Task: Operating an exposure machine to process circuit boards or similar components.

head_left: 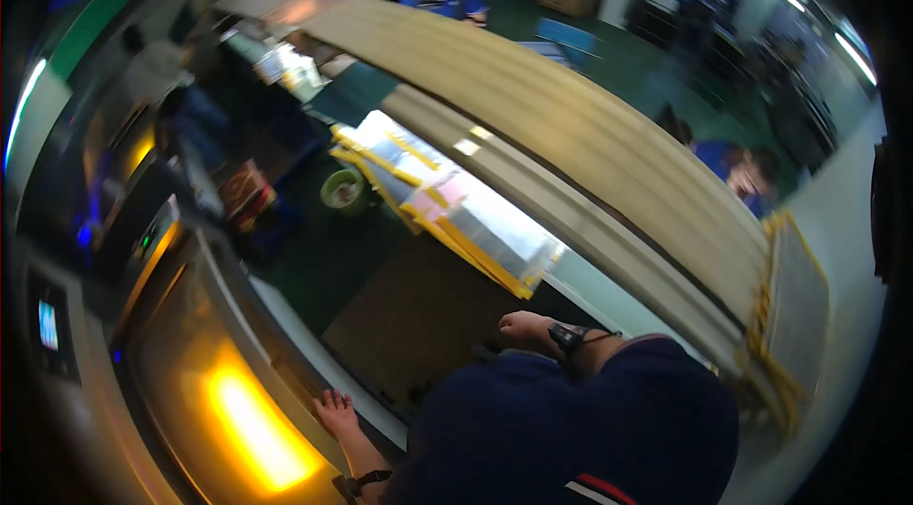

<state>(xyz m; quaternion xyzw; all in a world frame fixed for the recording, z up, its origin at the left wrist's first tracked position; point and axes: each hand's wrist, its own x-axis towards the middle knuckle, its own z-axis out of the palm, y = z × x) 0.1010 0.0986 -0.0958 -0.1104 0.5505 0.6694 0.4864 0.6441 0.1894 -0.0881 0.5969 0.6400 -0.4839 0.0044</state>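
Note:
My left hand (336, 412) is open, its fingers spread at the near edge of a machine with a glowing yellow window (259, 429). Whether its fingertips press on that edge I cannot tell. Beside my body, above a dark brown surface, is my right hand (521, 323), its fingers curled in with nothing visible in them. A dark device is strapped to that wrist. Past my right hand lies a stack of flat sheets and yellow-edged frames (475, 220) on a pale green bench edge (597, 291).
A long tan conveyor belt (495, 77) runs diagonally behind the bench. People in blue sit along its far side, and another person stands at the far left. A green bucket (342, 191) is on the floor. A small lit screen (48, 324) is on the machine's left.

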